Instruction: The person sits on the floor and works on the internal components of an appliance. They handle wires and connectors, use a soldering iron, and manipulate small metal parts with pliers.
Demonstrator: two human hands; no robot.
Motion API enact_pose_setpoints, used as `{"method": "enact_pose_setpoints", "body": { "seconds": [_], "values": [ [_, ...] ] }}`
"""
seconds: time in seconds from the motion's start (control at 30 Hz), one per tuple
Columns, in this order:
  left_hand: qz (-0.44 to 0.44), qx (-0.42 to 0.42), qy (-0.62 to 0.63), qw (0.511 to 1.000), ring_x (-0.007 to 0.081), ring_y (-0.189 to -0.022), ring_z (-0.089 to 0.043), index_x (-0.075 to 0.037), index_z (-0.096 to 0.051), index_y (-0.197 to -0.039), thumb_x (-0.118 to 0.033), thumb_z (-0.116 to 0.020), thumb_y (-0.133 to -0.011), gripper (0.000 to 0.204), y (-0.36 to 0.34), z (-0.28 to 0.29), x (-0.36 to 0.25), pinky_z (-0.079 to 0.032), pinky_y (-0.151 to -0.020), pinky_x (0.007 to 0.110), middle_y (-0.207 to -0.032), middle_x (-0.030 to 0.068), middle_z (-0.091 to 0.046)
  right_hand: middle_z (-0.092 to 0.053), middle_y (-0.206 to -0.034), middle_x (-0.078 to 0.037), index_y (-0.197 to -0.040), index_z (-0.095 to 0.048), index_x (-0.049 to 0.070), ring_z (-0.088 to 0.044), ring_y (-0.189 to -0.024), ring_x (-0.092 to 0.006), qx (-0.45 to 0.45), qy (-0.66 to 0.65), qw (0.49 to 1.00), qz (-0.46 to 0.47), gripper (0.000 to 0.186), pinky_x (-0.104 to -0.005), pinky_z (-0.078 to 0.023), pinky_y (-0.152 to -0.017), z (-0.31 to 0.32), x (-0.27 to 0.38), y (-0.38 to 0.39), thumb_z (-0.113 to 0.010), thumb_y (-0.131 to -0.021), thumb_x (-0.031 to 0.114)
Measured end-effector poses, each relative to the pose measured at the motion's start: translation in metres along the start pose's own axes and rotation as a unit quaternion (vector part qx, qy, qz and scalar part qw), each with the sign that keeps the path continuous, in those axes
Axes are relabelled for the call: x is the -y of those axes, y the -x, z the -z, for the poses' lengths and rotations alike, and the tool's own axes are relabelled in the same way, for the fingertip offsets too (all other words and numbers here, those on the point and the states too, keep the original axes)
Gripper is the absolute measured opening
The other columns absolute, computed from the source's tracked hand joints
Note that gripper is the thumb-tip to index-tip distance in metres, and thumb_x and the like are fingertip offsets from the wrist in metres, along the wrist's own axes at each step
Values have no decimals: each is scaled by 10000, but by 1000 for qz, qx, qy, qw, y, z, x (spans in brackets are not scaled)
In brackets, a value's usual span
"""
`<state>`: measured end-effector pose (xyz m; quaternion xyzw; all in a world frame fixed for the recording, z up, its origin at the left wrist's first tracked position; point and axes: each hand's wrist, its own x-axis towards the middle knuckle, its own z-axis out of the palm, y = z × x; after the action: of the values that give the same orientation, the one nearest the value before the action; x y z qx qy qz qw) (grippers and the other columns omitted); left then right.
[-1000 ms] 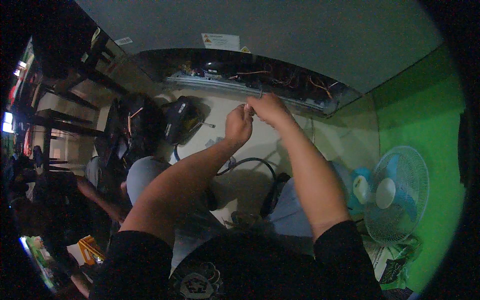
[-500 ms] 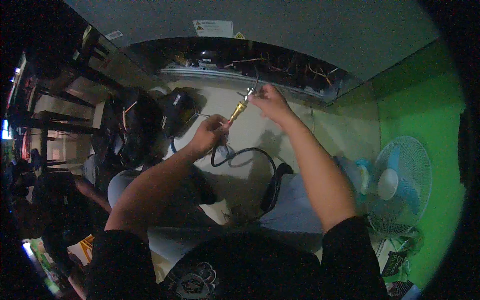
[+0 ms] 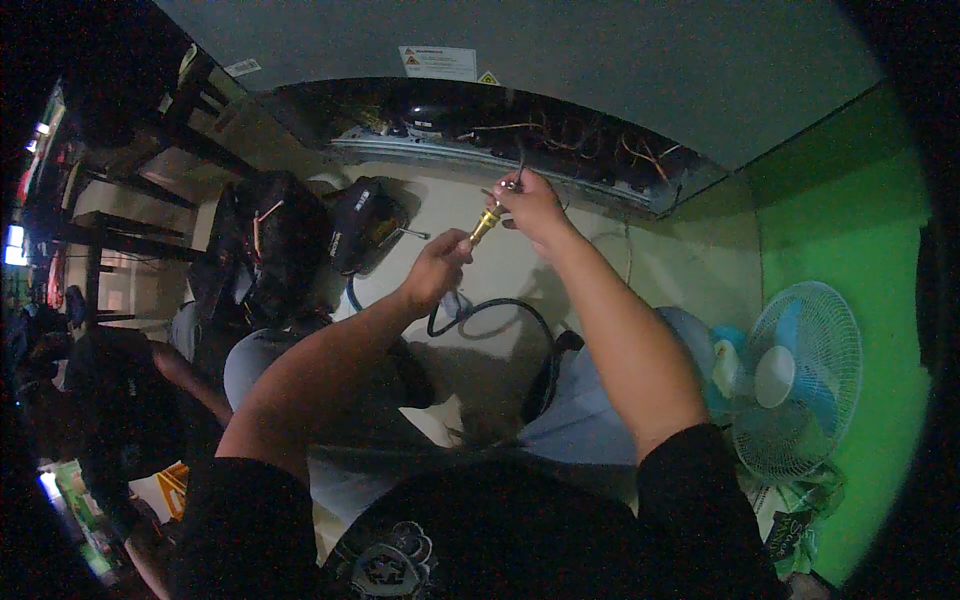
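Note:
Between my two hands is a slim brass fitting [image 3: 484, 224] with a silver upper end, tilted up and to the right. My left hand [image 3: 438, 270] pinches its lower end with the fingertips. My right hand [image 3: 536, 212] is closed around the silver upper end, hiding part of it. A thin dark tube [image 3: 521, 165] rises from there toward the open bay of the grey appliance. Below my hands a black hose [image 3: 545, 340] loops over the floor and past my legs; where its upper end goes behind my left hand is hidden.
Ahead stands a large grey appliance [image 3: 600, 60] whose dark lower bay [image 3: 560, 130] holds wires and thin tubes. Black bags [image 3: 265, 240] and a black case [image 3: 362, 222] lie at left. A person [image 3: 130, 400] sits far left. A fan [image 3: 790, 375] stands right, by the green wall [image 3: 840, 220].
My hands have come slightly closer together. My right fingers have closed further over the silver end. The whole view has shifted a little right and down.

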<state>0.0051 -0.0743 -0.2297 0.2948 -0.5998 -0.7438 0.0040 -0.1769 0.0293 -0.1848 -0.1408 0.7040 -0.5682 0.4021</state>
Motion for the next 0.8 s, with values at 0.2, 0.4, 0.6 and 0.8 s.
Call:
{"method": "enact_pose_setpoints", "body": {
  "seconds": [0.2,0.4,0.6,0.8],
  "values": [
    [-36,-12,-47,998,87,-658,-459,-49,-621,-1058,-309,-592,-1018,265,1,0,-2,-411,-603,265,-874,16,-546,-709,-1016,-23,-1065,-554,130,-655,-923,-130,-1,-1,1000,-27,125,-342,-504,-731,-2,4,2,-609,-996,219],
    [-18,-35,-32,999,91,-644,-464,-50,-627,-1124,-329,-606,-1009,303,0,0,-2,-420,-606,269,-820,1,-547,-707,-1021,-24,-1087,-540,134,-655,-924,-131,4,1,1000,-24,132,-345,-501,-727,-2,6,4,-597,-1001,217],
    [4,-60,-31,998,107,-661,-498,-42,-618,-1045,-303,-638,-991,267,5,-5,-13,-430,-593,281,-827,14,-551,-701,-1021,-24,-1103,-527,136,-655,-923,-131,12,12,999,-27,151,-349,-491,-721,1,7,4,-584,-1009,239],
    [26,-12,-36,999,99,-686,-490,-42,-619,-1017,-350,-611,-1004,308,5,-2,-14,-408,-612,268,-803,10,-552,-701,-1011,-21,-1107,-530,137,-654,-915,-134,4,31,999,-29,160,-347,-493,-724,1,4,0,-579,-1012,257]
  ]
}}
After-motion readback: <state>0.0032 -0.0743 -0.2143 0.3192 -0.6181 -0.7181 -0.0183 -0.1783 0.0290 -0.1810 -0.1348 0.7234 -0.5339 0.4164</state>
